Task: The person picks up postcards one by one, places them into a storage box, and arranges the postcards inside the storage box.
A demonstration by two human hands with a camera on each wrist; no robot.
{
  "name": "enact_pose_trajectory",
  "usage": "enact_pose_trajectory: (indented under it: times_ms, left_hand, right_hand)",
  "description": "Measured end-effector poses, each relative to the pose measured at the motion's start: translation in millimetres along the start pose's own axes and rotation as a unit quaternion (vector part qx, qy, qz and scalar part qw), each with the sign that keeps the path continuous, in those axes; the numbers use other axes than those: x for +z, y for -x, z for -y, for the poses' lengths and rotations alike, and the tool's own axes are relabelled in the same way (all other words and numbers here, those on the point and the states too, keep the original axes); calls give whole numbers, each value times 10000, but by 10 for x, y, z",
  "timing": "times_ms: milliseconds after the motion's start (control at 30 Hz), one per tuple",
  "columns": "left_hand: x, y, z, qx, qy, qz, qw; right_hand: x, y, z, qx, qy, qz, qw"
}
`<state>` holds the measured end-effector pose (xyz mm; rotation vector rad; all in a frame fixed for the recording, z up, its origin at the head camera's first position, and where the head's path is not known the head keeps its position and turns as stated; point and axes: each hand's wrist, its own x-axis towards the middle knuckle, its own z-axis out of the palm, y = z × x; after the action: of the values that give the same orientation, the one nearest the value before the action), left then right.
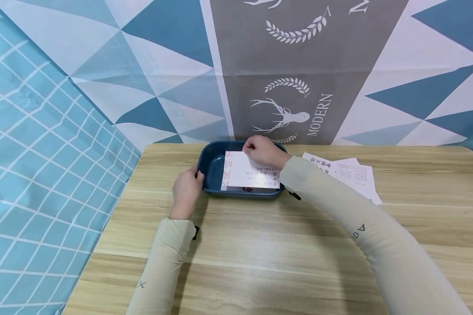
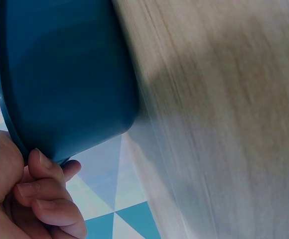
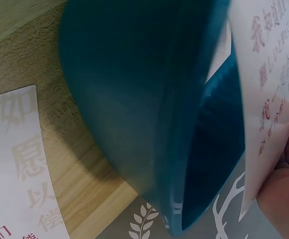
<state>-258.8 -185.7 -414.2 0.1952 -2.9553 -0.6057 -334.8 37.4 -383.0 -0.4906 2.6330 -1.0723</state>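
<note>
A dark blue rectangular basin (image 1: 213, 168) stands at the far side of the wooden table. My left hand (image 1: 186, 190) grips its left rim, the fingers curled about the edge in the left wrist view. Over the basin, my right hand (image 1: 266, 152) pinches a white printed card (image 1: 252, 175) by its far edge. The card hangs across the basin's opening in the right wrist view. Beneath it, part of another card with dark red characters (image 1: 253, 190) shows inside the basin.
Several white printed cards (image 1: 354, 175) lie overlapping on the table (image 1: 260, 262), right of the basin. Behind the table hangs a patterned cloth (image 1: 287, 65) with a deer print. A blue checked cloth (image 1: 43, 175) hangs along the left side.
</note>
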Motion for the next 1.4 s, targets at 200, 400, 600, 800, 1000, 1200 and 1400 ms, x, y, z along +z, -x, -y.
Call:
enact_pose_trajectory:
  times_ms: [200, 400, 600, 800, 1000, 1200, 1400]
  left_hand:
    - [5, 2, 10, 39, -49, -40, 10000]
    - [6, -3, 11, 46, -55, -29, 10000]
    - [-4, -4, 10, 38, -88, -34, 9999]
    - [10, -16, 15, 88, -95, -54, 9999]
    - [8, -12, -1, 105, -111, -41, 9999]
    - [0, -10, -4, 41, -118, -9, 9999]
    - [9, -16, 4, 11, -115, 29, 9999]
  right_hand:
    - [13, 11, -24, -113, -21, -37, 9999]
    - [40, 10, -73, -150, 164, -22, 9998]
    - [91, -12, -108, -81, 107, -1, 9999]
    - [149, -27, -120, -100, 100, 28, 9999]
    - [183, -5, -132, -90, 26, 65, 9999]
    - [228, -2, -171, -5, 14, 150, 9999]
    - [278, -41, -218, -80, 84, 107, 9999]
